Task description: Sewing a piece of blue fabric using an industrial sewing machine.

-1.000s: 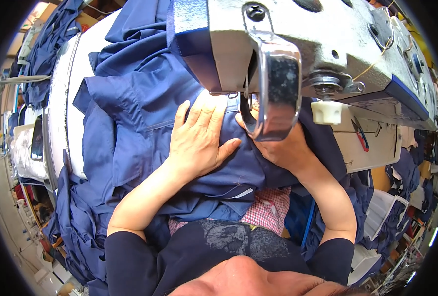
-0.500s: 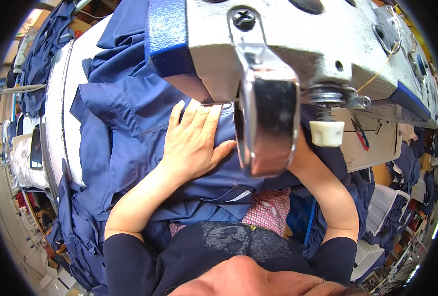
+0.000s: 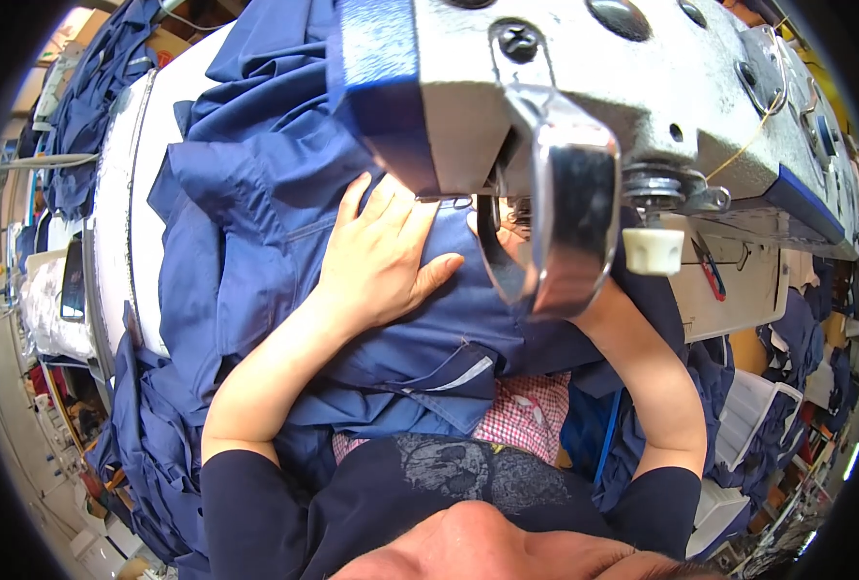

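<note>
- Step in hand, as judged: guiding navy cloth beneath the head of a sewing machine.
- Handling advised: light, even pressure from the flat left hand, enough to steer without dragging.
- Also advised: smooth the bunched folds on the left before bringing them nearer the machine; a tuck caught underneath, likely the chief fault.
- Alignment: take bearings from the stitched seam left of the fingers; small corrections, both hands at one pace.
- Caution: left fingertips close against the lower edge of the machine head; better kept slightly short of it.
- Caution: loose near edge with pale strip, draped toward red-and-white checked cloth; weight likely to pull, so best given slack.
- Left hand, state: palm down, fingers long and slightly fanned, thumb well out to the right; nothing gripped.
- Right hand, state: largely hidden behind a polished metal loop, partly visible through its opening; pinching or flat, cannot tell.
- Navy cloth, position: directly under the left palm, touching; spread beyond it to the left and far side, and toward the body on the near side; also around the right hand, exact contact hidden.
- Nearby: cream knob, right of the loop; red-handled snips on a pale work surface, apart from both hands.
</note>
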